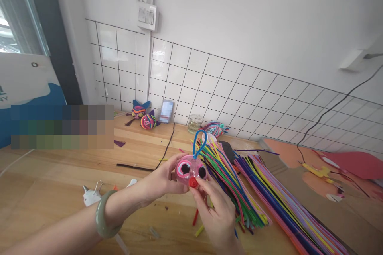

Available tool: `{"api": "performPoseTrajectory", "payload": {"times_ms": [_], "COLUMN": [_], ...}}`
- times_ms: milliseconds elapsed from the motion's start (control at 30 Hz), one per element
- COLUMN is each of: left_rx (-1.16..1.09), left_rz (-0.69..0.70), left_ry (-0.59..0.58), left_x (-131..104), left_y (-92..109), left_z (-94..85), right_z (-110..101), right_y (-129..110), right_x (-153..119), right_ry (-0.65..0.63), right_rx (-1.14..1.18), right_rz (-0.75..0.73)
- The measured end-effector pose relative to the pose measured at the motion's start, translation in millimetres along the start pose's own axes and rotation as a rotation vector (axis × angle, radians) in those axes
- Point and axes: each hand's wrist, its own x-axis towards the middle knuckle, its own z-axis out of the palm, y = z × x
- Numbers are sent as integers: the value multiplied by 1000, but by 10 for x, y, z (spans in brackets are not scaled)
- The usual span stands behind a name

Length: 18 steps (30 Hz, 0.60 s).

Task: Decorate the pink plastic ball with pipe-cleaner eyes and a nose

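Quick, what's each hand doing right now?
Left hand: closed, holding the pink ball by its side.
Right hand: closed, thumb and finger pinching the small red piece at the ball's front.

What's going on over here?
A person's left hand holds a pink ball with two dark-centred eyes and a blue loop on top. The right hand holds a red piece at its front, below the eyes; whether it's stuck on, I can't tell. Pipe cleaners lie nearby on the table.
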Motion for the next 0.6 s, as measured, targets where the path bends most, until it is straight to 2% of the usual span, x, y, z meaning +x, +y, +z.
{"api": "performPoseTrajectory", "payload": {"times_ms": [233,600], "left_rx": [-25,-85], "left_rz": [-10,-16], "left_ry": [4,-18], "left_x": [-3,-5], "left_y": [14,-13], "left_z": [2,-12], "right_z": [11,17], "right_y": [16,33], "right_x": [-37,-38], "right_ry": [-16,8], "right_rx": [38,20], "right_rz": [27,-17]}}
